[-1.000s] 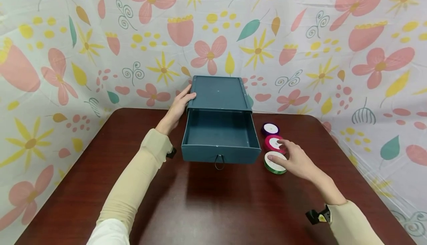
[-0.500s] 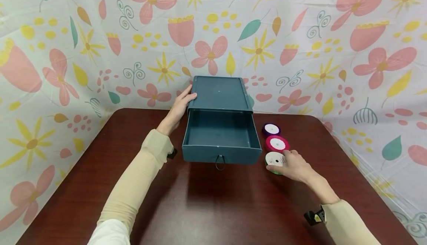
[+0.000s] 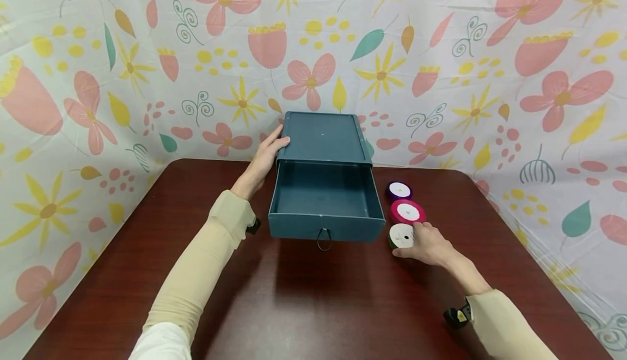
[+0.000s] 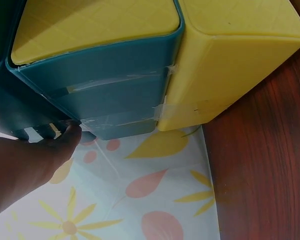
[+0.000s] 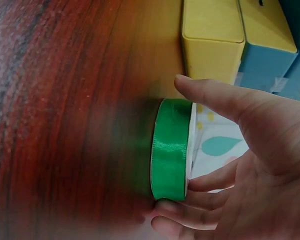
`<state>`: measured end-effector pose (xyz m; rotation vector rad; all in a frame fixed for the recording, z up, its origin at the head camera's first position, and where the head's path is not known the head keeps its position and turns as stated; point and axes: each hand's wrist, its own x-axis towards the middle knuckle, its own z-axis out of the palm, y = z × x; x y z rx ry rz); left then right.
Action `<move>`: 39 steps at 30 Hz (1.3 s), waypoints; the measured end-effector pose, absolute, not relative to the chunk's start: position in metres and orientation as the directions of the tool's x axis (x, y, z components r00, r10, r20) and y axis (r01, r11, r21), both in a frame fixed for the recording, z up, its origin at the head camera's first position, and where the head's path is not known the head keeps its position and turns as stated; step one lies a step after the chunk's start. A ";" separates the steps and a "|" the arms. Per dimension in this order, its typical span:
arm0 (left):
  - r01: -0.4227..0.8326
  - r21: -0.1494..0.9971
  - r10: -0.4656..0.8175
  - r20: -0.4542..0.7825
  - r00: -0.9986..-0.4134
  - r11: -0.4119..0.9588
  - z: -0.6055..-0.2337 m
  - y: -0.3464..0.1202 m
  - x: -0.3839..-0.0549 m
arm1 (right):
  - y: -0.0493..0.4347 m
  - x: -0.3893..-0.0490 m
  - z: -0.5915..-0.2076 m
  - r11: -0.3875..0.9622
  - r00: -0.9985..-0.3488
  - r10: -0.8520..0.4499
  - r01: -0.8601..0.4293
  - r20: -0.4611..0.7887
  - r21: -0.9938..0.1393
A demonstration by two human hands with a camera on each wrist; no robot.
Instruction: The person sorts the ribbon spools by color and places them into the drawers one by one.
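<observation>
A teal drawer unit (image 3: 320,136) stands at the centre back, its top drawer (image 3: 323,226) pulled out with nothing visible inside. My left hand (image 3: 262,161) rests on its left side, fingers stretched along the wall and thumb at the top edge. In the left wrist view, part of that hand (image 4: 40,155) touches the teal casing. My right hand (image 3: 431,244) grips a green ribbon spool (image 5: 171,150), thumb on one side of its rim and fingers on the other. The white face of this spool (image 3: 400,236) points up in the head view, partly covered by the hand.
Just behind the green one lie a pink ribbon spool (image 3: 408,212) and a purple ribbon spool (image 3: 399,190), in a row right of the drawer. Yellow and teal lower sections (image 4: 240,75) sit under the top one. A flowered cloth (image 3: 313,38) hangs behind the brown table (image 3: 313,316).
My right hand has come down from above the pink and green spools and closed around the green one. The left hand and the drawer unit have stayed in place.
</observation>
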<state>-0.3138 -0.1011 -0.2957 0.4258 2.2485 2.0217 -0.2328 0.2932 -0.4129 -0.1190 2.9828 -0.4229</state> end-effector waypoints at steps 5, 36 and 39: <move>0.147 0.984 0.264 0.117 -0.957 0.097 -0.296 -0.102 -0.314 | 0.294 -0.235 -0.415 0.960 -0.990 -0.102 -0.072 -0.099 -0.269; 0.178 0.978 0.228 0.150 -0.962 0.106 -0.318 -0.102 -0.342 | 0.276 -0.232 -0.360 0.915 -0.972 -0.208 -0.234 0.113 -0.329; 0.171 0.980 0.218 0.145 -0.965 0.106 -0.318 -0.102 -0.342 | 0.275 -0.233 -0.353 0.914 -0.969 -0.216 -0.244 0.121 -0.325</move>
